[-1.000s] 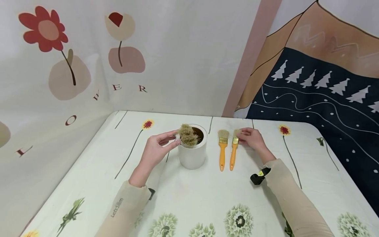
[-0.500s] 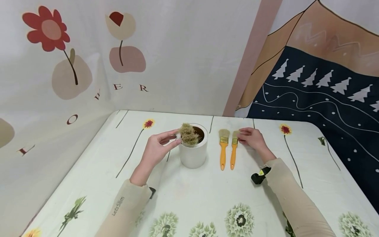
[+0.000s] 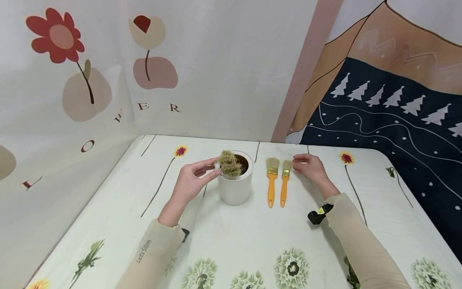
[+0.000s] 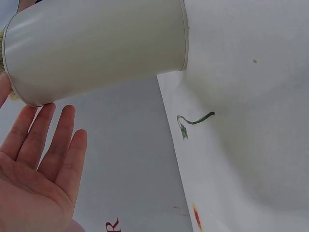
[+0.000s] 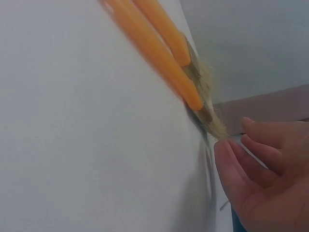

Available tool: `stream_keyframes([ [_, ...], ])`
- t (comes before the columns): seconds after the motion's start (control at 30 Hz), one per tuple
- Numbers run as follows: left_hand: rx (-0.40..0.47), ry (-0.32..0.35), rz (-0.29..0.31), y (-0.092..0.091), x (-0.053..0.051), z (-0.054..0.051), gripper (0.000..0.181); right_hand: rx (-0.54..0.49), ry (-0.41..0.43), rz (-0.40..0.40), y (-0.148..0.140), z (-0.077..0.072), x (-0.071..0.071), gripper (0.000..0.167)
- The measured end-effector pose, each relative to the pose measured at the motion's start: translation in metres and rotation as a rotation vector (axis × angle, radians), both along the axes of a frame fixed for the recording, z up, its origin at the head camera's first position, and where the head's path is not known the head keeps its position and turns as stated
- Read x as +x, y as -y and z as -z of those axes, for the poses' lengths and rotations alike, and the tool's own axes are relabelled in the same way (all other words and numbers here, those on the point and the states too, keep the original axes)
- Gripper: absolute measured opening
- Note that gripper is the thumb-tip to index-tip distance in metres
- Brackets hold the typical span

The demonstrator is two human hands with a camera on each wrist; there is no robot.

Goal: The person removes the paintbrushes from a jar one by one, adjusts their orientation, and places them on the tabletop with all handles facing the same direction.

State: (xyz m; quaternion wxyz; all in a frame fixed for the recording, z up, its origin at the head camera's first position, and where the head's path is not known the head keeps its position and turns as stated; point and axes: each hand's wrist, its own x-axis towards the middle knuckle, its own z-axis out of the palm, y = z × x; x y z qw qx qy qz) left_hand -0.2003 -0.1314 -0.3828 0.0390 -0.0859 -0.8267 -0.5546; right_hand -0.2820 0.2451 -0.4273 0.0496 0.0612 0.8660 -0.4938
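Note:
A white cylindrical pot (image 3: 234, 192) stands upright on the table, with a pale green, moss-like tuft (image 3: 231, 165) at its mouth. My left hand (image 3: 193, 182) is at the pot's left rim, its fingertips touching or very near it. In the left wrist view its fingers reach out straight beside the pot (image 4: 96, 48). Two orange-handled paintbrushes lie side by side to the right: a wider paintbrush (image 3: 271, 182) and a narrower paintbrush (image 3: 284, 184). Just right of the narrower one's bristles is my right hand (image 3: 311, 166), holding nothing, its fingers loosely bent.
A white cloth (image 3: 238, 233) printed with flowers covers the table. Behind it hangs a pale curtain (image 3: 223, 80) with printed flowers and letters, and a dark panel (image 3: 390, 120) with trees is at the right.
My right hand has come off the narrower paintbrush's bristles and shifted slightly right. That paintbrush has straightened a little, more nearly parallel to the wider one. My left hand stays at the pot.

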Motion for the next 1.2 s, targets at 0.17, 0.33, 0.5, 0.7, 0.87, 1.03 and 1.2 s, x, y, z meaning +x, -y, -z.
stream_keyframes([
  [0.17,-0.001,0.002,0.003,0.0,0.0,0.001,0.043,0.004,-0.018,-0.005,0.001,-0.004,0.002,0.041],
  [0.33,-0.001,0.003,0.007,0.0,0.0,0.001,0.044,0.004,-0.054,-0.02,0.002,-0.009,0.004,0.041],
  [0.5,0.003,0.006,0.004,-0.001,0.0,-0.001,0.043,-0.022,-0.085,-0.035,0.002,-0.012,0.005,0.041],
  [0.7,-0.002,0.015,-0.006,0.0,0.0,0.0,0.044,-0.049,-0.099,-0.058,0.006,-0.019,0.009,0.042],
  [0.87,0.002,0.021,-0.011,0.0,0.001,0.0,0.044,-0.054,-0.107,-0.083,0.011,-0.026,0.014,0.042],
  [1.03,0.006,0.023,-0.005,0.0,0.001,0.0,0.044,-0.06,-0.113,-0.098,0.017,-0.034,0.022,0.042],
  [1.2,0.004,0.018,0.0,0.0,0.001,0.0,0.044,-0.053,-0.122,-0.116,0.023,-0.039,0.029,0.042],
])
